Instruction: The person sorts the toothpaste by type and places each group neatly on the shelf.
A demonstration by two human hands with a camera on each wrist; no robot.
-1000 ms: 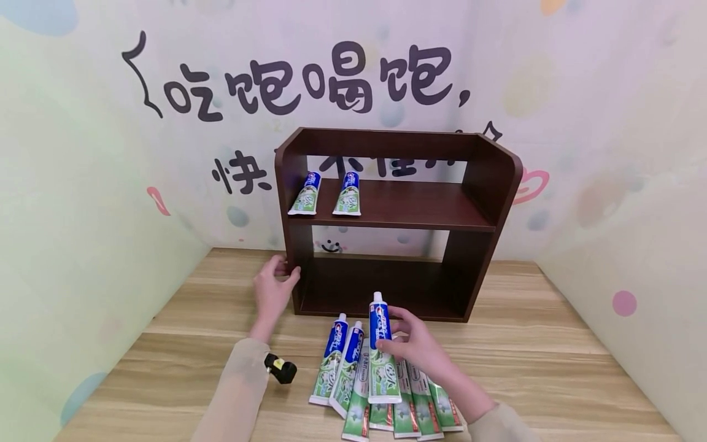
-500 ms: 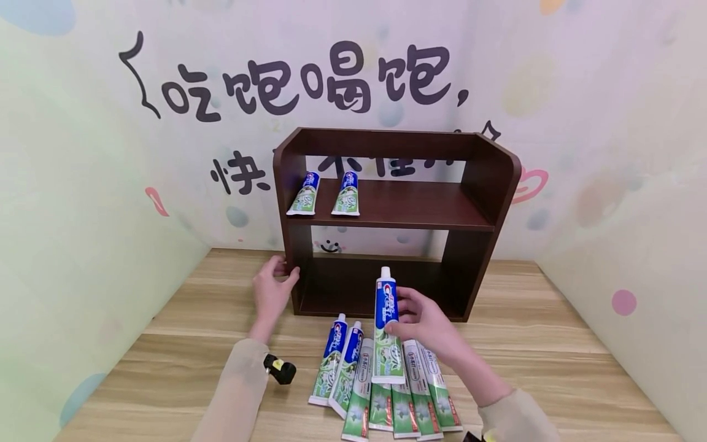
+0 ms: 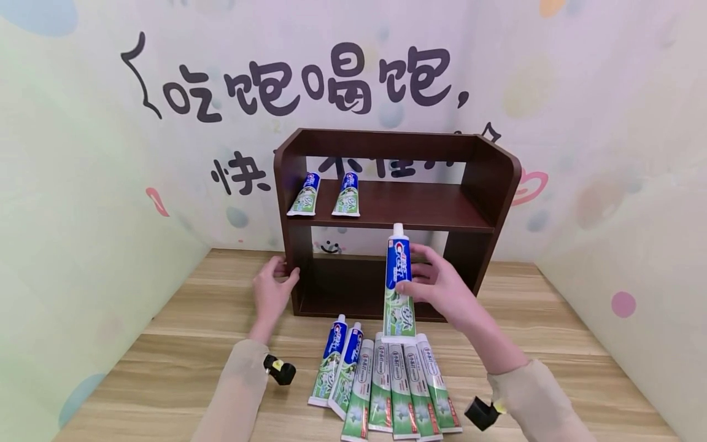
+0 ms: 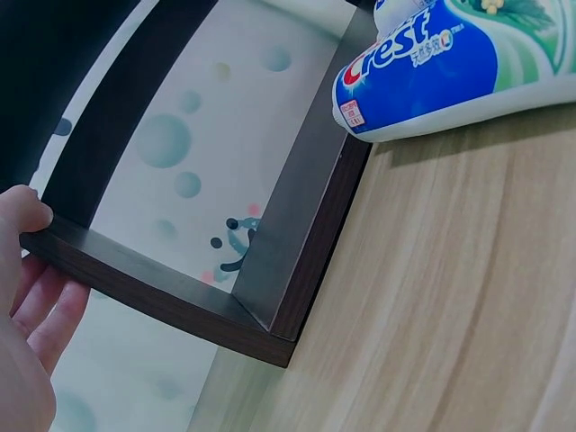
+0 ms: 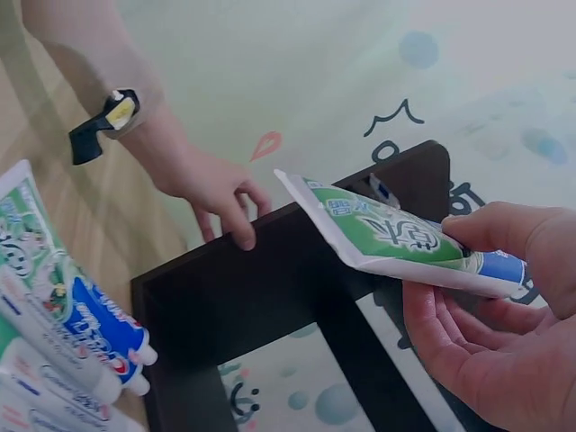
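Note:
My right hand (image 3: 442, 288) pinches a blue, white and green toothpaste tube (image 3: 399, 294), cap up, in front of the dark brown shelf (image 3: 386, 139). In the right wrist view the thumb lies on one face of the tube and the fingers on the other. My left hand (image 3: 272, 288) grips the shelf's left side panel (image 4: 153, 292), thumb inside and fingers outside. On the upper board lie two matching tubes, a left tube (image 3: 305, 195) and another tube (image 3: 347, 195). Before the shelf, two blue-green tubes (image 3: 330, 362) lie beside several grey-green toothpaste tubes (image 3: 381, 383).
The shelf stands on a wood-grain table (image 3: 182, 344) near a printed back wall (image 3: 353, 80). Its lower compartment (image 3: 337, 285) opens toward me. Black wrist cameras are strapped on the left wrist (image 3: 280, 369) and the right wrist (image 3: 482, 413).
My right hand has lifted the toothpaste tube from above the row, upward and slightly right, to in front of the shelf. My left hand has stayed on the side panel.

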